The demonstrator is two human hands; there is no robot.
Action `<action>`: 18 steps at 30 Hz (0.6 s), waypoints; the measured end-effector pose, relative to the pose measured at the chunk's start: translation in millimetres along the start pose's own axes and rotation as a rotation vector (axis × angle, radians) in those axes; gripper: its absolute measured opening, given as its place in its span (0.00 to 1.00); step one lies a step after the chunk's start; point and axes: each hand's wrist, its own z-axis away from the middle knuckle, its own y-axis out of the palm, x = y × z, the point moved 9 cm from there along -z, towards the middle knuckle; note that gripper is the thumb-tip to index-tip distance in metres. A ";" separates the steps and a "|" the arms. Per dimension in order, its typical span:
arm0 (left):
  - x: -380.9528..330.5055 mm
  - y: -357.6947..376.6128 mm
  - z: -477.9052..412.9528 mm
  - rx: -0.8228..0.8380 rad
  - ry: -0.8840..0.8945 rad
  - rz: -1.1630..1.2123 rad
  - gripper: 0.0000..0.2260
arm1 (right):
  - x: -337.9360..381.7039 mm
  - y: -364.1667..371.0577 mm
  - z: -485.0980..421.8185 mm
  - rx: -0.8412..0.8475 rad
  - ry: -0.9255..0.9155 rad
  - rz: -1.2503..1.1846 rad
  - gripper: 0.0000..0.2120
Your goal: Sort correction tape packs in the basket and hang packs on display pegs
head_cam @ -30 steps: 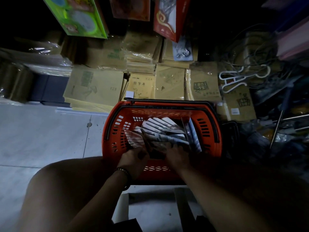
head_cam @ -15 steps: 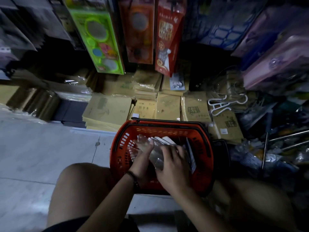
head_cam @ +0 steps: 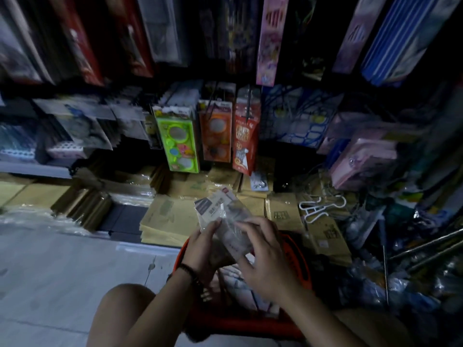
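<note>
Both hands have risen out of the red basket (head_cam: 290, 249) since the earlier frames, lifting a stack of correction tape packs (head_cam: 224, 219) above its near rim. Left hand (head_cam: 204, 246) grips the stack's left edge, fingers curled under and thumb pressed on the front. Right hand (head_cam: 263, 251) lies on the right edge, fingers spread, fingertips (head_cam: 241, 224) touching the top pack. More packs remain in the basket below (partly hidden by the forearms). Bare floor (head_cam: 62, 271) lies open to the left; clutter crowds the right. Beyond, brown notebook stacks (head_cam: 170, 219) adjoin the basket. Farther up, hanging goods, including a green pack (head_cam: 179, 144), fill the display.
</note>
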 end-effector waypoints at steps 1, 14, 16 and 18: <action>-11.2 9.2 5.2 0.030 0.003 -0.009 0.17 | 4.4 -12.3 -9.3 0.014 -0.019 0.025 0.28; -180.5 107.1 72.3 0.234 0.277 -0.213 0.21 | 90.5 -152.0 -105.8 -0.036 -0.322 0.266 0.37; -207.2 118.9 79.0 0.270 0.343 -0.225 0.25 | 99.4 -173.1 -118.1 -0.108 -0.333 0.291 0.37; -232.8 129.4 82.4 0.290 0.391 -0.272 0.26 | 105.3 -194.4 -131.8 -0.166 -0.320 0.281 0.37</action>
